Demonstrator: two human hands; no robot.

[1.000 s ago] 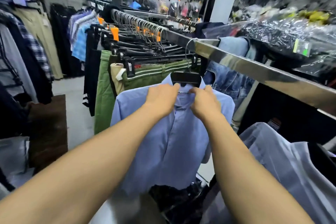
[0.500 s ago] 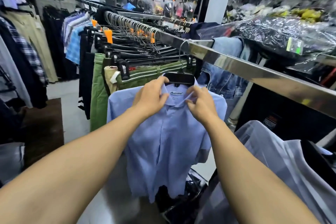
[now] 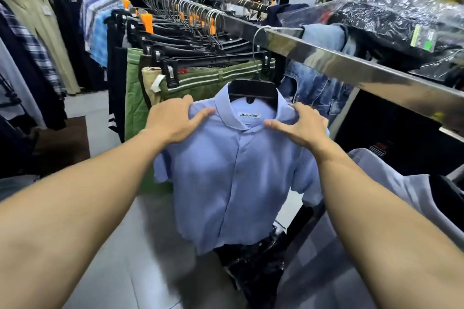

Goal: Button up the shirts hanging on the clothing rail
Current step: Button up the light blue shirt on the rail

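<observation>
- On the rail (image 3: 351, 64), the blue shirt (image 3: 233, 183) hangs soft and light.
- Both the left hand (image 3: 173, 120) and right hand (image 3: 298, 125) clasp its shoulders.
- Better pinched at the placket.

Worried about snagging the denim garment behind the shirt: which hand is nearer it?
Right. The right hand grips the blue shirt at the shoulder, close beside the denim garment; the left hand holds the opposite shoulder.
</observation>
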